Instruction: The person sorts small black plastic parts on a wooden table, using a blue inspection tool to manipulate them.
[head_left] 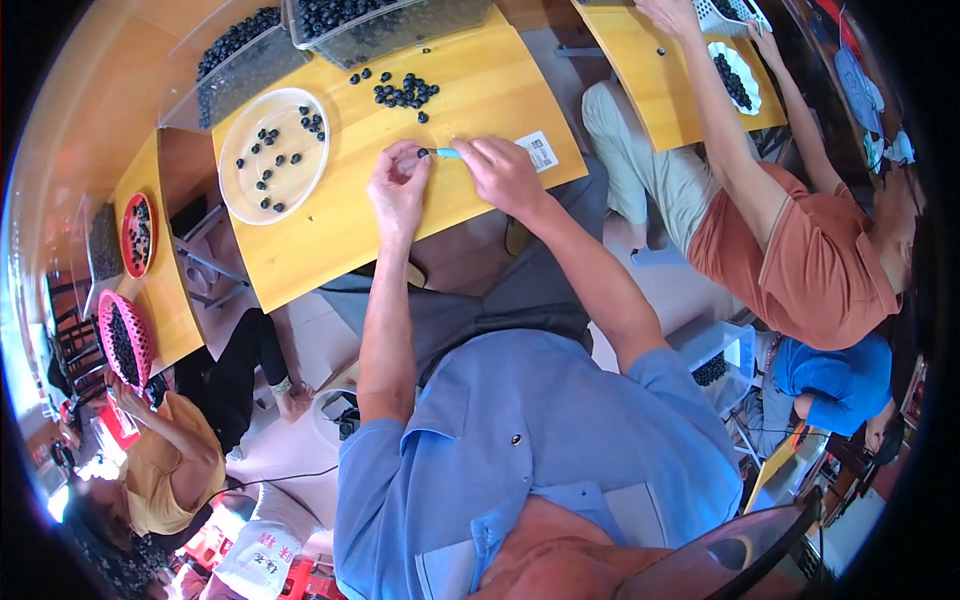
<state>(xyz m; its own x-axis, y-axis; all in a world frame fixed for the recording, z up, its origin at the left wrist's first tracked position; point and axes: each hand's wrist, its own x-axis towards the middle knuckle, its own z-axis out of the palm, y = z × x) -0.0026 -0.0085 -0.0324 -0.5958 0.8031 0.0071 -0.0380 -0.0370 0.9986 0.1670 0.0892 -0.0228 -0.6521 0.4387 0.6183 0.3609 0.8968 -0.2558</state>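
Over the near part of the yellow wooden table [480,95], my left hand [398,180] pinches a small dark round ball [422,153] between thumb and fingertips. My right hand [500,172] grips a thin tool with a light-blue handle [448,153], its end pointing left at the ball. What kind of tip it has is too small to tell. Beyond my hands lies a loose cluster of dark round balls [405,95]. To the left, a round clear plastic tray [228,160] holds several more, spread apart.
At the table's far edge stand clear plastic bins [385,35] heaped with dark balls. A white printed card [538,150] lies to the right of my right hand. Co-workers sit on both sides; one on the right handles a white basket [712,22], one on the left a pink basket [142,330].
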